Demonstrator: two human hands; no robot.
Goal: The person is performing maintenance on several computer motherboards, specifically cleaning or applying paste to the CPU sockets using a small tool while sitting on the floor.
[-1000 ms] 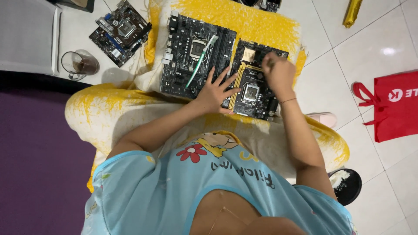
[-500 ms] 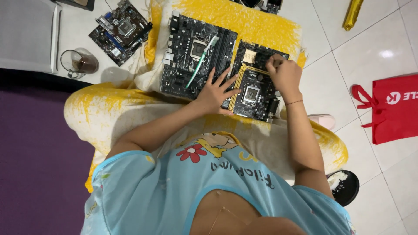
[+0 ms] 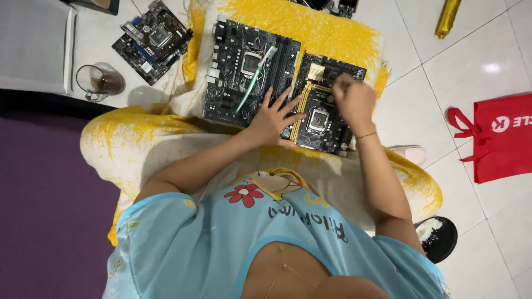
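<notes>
We take the small board (image 3: 321, 113), black with gold slots, as our landmark; it lies on the yellow cloth (image 3: 327, 33) across our lap, and everything else sits around it. Our left hand (image 3: 274, 119) rests flat on the board's left edge, fingers spread wide and closed on nothing, simply pressing it steady. Our right hand (image 3: 354, 102) hovers over the board's upper right part, fingers bunched into a tight pinch. We cannot tell whether that grip has hold of anything, since whatever it might pinch is hidden or too small to see.

Just left of the small board, touching or nearly so, lies the big board (image 3: 249, 69), with a pale green tube (image 3: 254, 77) lying slantwise across it. Farther left, off the cloth and on the floor, is a third board (image 3: 155, 39), and below that a glass (image 3: 100, 80) with a dark drink. Well to the right of the small board are a red bag (image 3: 499, 138) and, higher up, a gold packet (image 3: 448, 16).

As for progress, we judge the work on the small board to be in the middle: its socket (image 3: 318, 118) looks bare, with no cooler over it, and the right hand is at a small point near the gold heat sink (image 3: 316, 72). The other two boards lie untouched by either hand for now.
</notes>
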